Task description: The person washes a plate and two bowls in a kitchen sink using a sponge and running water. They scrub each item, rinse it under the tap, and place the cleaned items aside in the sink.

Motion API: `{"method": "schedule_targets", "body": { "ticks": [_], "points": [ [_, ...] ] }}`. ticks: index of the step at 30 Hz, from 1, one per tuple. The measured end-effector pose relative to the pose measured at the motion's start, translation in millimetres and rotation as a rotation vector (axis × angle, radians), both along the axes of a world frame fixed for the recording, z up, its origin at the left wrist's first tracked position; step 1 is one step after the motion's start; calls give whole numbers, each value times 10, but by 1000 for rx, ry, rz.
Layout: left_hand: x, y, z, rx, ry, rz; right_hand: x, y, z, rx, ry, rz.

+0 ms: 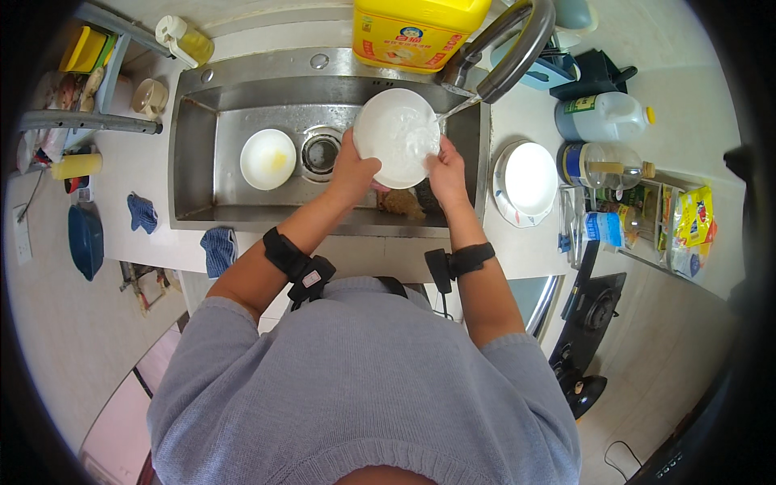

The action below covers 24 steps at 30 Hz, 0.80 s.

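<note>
Both hands grip a round white dish [394, 139] over the right half of the stainless steel sink [254, 212]. My left hand [354, 167] has its thumb across the dish's lower left edge, with its fingers mostly hidden beneath. On the opposite rim is my right hand [447, 173]. A stream of water runs from the curved faucet [515, 51] onto the dish's right side and spreads over it. A second white dish [268, 159], with a yellow smear in it, lies in the sink left of the drain [321, 153]. Below the held dish, a brown scrubber [401, 205] is partly covered.
White dishes [531, 179] are stacked on the counter right of the sink. Behind the sink stands a large yellow detergent jug [418, 33]. Blue striped cloths [218, 251] lie at the front left. Bottles [600, 118] line the right side, with a gas stove [591, 315] nearer.
</note>
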State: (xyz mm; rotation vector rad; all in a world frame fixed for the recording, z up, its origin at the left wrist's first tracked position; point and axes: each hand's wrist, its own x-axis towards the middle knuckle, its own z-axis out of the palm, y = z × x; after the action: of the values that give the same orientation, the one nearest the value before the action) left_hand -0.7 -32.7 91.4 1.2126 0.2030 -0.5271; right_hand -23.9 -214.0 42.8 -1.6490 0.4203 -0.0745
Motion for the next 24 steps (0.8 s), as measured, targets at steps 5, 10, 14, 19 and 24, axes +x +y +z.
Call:
{"method": "schedule_targets", "body": {
  "ticks": [5,10,14,19,24],
  "points": [
    [-23,19,38,24,1,-35,19,-48,24,-99,80,8],
    [-18,23,45,12,7,-77,261,-83,272,-798,278,47],
    [17,30,75,4,28,-81,392,-44,480,-829,353,77],
    [100,43,47,32,-13,-88,359,-181,163,-712,177,144],
    [126,57,134,14,15,-111,284,-143,-40,-485,-129,11]
  ]
}}
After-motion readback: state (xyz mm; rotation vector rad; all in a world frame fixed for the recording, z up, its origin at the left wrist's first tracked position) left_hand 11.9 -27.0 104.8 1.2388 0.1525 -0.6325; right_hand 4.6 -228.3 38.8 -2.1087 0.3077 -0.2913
